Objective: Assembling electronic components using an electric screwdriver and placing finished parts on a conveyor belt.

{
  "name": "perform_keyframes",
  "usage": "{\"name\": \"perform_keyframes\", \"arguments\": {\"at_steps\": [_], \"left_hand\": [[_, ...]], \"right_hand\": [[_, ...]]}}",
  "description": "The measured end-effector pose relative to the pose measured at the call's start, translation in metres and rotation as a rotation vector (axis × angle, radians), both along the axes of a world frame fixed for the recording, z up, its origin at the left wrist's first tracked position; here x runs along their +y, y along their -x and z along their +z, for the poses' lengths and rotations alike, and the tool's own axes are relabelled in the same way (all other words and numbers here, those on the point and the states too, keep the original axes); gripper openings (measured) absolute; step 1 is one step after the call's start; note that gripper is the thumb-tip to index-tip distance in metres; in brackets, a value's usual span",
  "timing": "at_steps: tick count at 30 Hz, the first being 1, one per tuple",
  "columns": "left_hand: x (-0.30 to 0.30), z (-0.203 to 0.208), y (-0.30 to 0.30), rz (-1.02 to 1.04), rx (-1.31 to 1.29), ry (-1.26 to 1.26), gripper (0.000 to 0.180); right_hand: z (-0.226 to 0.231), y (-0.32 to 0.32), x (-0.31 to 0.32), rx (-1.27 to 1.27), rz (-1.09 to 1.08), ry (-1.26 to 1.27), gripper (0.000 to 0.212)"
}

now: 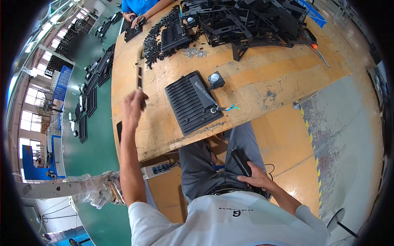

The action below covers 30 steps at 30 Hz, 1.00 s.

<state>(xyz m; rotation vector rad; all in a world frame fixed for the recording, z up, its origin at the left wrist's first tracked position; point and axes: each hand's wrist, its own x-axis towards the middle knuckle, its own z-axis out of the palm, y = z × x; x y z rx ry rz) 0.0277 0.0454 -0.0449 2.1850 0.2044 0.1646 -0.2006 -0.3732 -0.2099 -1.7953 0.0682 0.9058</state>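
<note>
Wooden table (246,80): two finned housings (185,104), possible third under co-worker's hands (141,20). One orange-handled screwdriver (314,46); one black driver (241,161), held. Brackets (256,24), small parts (152,44) heaped, uncountable.

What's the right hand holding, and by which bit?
The right hand holds a black cylindrical tool with a thin tip, by the rear part of its body.

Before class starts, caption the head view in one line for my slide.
Left hand over the bench, beside a finned panel; right hand gripping a black tool.

Lamp (191,102) on tbl (266,78), bracket pile (254,24) behind w/ screwdriver (320,53) at R end.
</note>
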Motion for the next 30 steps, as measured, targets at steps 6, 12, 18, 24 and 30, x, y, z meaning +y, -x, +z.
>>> {"name": "perform_keyframes", "arguments": {"at_steps": [6,12,18,24,30], "left_hand": [[-0.062,-0.004,0.059,0.046,0.110,-0.458,0.048],[-0.079,-0.025,0.078,-0.039,-0.040,-0.525,0.042],[-0.102,-0.026,0.092,-0.116,-0.072,-0.584,0.043],[-0.094,-0.015,0.096,-0.243,-0.046,-0.630,0.050],[-0.080,0.000,0.064,-0.211,-0.081,-0.505,0.047]], "right_hand": [[-0.028,0.012,0.001,-0.061,-0.011,0.044,0.082],[-0.008,0.006,0.008,-0.061,0.040,0.086,0.079],[-0.016,0.010,0.008,-0.096,0.025,0.081,0.077],[0.003,0.004,0.011,0.019,0.021,0.048,0.080],[-0.034,0.018,0.001,-0.031,0.002,0.085,0.096]]}}
